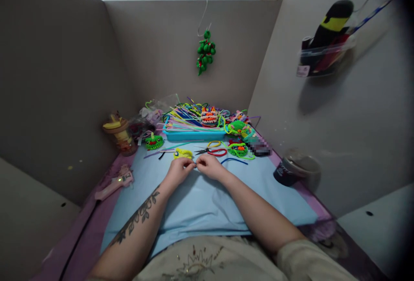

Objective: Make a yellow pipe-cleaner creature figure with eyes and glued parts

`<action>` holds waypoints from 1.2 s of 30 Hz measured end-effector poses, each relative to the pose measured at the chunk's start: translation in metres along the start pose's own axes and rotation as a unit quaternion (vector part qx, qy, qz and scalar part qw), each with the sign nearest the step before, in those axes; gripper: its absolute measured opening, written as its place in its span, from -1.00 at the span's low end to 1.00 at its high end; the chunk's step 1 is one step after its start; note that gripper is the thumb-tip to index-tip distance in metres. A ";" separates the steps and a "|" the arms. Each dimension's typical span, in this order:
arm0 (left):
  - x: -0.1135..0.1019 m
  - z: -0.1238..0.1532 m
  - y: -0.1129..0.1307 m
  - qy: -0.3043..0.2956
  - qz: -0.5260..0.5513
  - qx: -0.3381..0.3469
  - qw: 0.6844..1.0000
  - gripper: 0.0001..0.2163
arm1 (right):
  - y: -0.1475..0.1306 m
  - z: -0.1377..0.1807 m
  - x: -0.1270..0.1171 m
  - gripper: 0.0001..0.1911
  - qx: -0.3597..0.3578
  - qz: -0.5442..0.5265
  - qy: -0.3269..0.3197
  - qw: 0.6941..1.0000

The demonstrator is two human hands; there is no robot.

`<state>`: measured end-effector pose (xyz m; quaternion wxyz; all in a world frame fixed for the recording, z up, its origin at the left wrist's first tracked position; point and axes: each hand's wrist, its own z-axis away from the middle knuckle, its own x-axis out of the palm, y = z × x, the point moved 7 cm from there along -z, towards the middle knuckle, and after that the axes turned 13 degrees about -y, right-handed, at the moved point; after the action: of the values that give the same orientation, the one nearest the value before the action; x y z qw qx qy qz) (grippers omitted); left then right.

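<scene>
Both hands are working close together above the blue sheet (220,218). The left hand (181,170) is pinching a small dark-blue piece (195,165), thumb against finger; the right hand (210,167) is pinching it from the other side. A blue stem (234,159) is showing beyond the right hand; whether it is joining that piece, I cannot tell.

Obstructions: a yellow fuzzy piece (181,153) is lying directly beyond the left hand, and scissors (211,152) are lying just beyond the right. A green fuzzy figure (154,143) is sitting farther left. Behind these, a blue tray (196,136) is holding many coloured stems (184,119).

Perimeter: a pink glue gun (114,186) is resting at left, a dark tub (286,172) is standing at right, and a green bundle (206,52) is hanging on the back panel (155,48).
</scene>
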<state>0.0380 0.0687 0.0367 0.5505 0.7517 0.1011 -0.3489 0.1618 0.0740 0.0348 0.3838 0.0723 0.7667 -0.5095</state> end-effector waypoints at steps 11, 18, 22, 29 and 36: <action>0.020 0.000 -0.013 -0.065 0.389 -0.098 0.914 -0.86 | 0.003 -0.001 0.006 -0.86 -0.027 -0.193 -0.062 0.979; 0.024 0.004 -0.008 -0.061 0.434 -0.100 0.893 -0.79 | -0.019 0.007 -0.009 -0.83 -0.126 -0.054 0.066 0.988; 0.025 0.005 -0.004 -0.091 0.438 -0.094 0.889 -0.74 | -0.020 0.009 -0.012 -0.84 -0.127 -0.059 0.072 0.987; 0.030 0.005 -0.008 -0.127 0.457 -0.099 0.875 -0.69 | -0.018 0.008 -0.013 -0.86 -0.120 -0.095 0.063 0.986; 0.031 0.005 -0.009 -0.120 0.457 -0.111 0.874 -0.67 | -0.020 0.011 -0.014 -0.91 -0.104 -0.092 0.086 0.987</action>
<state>0.0541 0.0602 0.0092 0.7365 0.6000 -0.2826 -0.1326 0.1676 0.0595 0.0565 0.2732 0.0047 0.8489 -0.4524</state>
